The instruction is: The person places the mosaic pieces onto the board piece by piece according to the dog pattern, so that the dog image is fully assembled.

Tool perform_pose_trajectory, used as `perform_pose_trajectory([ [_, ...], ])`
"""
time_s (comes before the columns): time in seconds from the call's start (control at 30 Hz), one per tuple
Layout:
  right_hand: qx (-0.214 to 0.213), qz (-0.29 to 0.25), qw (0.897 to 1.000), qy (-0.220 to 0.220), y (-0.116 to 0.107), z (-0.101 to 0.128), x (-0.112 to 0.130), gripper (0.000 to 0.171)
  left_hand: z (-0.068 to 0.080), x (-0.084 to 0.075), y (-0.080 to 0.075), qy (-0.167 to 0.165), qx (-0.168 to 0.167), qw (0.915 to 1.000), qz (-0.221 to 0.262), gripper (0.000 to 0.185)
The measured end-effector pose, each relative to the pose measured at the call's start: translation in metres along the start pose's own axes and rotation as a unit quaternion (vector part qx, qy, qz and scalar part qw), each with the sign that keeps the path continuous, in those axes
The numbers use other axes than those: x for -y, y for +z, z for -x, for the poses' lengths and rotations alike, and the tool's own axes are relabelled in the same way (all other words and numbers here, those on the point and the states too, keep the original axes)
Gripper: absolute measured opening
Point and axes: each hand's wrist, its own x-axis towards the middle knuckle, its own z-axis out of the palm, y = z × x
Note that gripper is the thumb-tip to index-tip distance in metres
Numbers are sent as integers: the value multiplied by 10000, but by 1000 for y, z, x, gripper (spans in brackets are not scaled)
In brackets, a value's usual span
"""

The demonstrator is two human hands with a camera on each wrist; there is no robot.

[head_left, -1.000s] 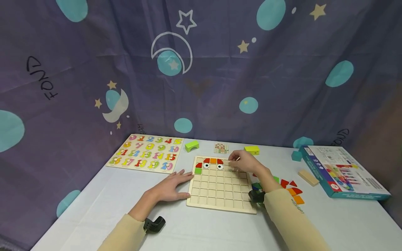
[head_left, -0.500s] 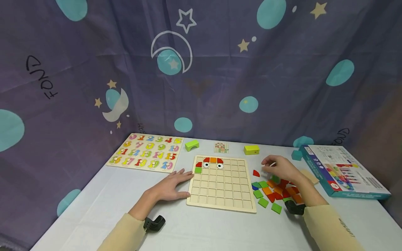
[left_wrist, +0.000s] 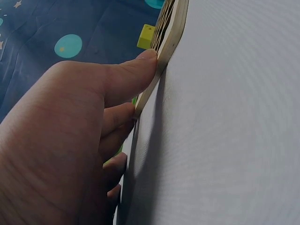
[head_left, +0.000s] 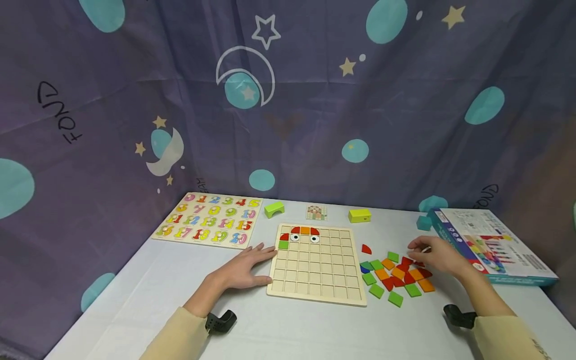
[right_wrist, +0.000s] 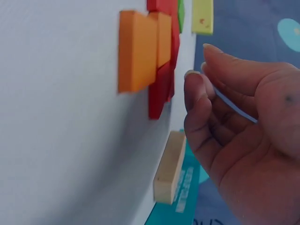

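Natural block (right_wrist: 169,165) — behind right hand (head_left: 438,256)

We find the head view looking forward and down from above, well back, over both hands. Our left wrist view sits close behind the left hand (left_wrist: 61,140), facing along the table (left_wrist: 225,122) to the grid board (left_wrist: 171,28) edge. Our right wrist view sits close beside the right hand (right_wrist: 243,122), sharing the orange tiles (right_wrist: 138,49) with the head view.
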Motion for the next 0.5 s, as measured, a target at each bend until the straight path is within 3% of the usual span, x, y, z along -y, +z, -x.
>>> perform_pose_trajectory([
  [0.5,-86,454,9988,187,0,12,-13,28,0,0,1,-29,11,10000,8,72],
])
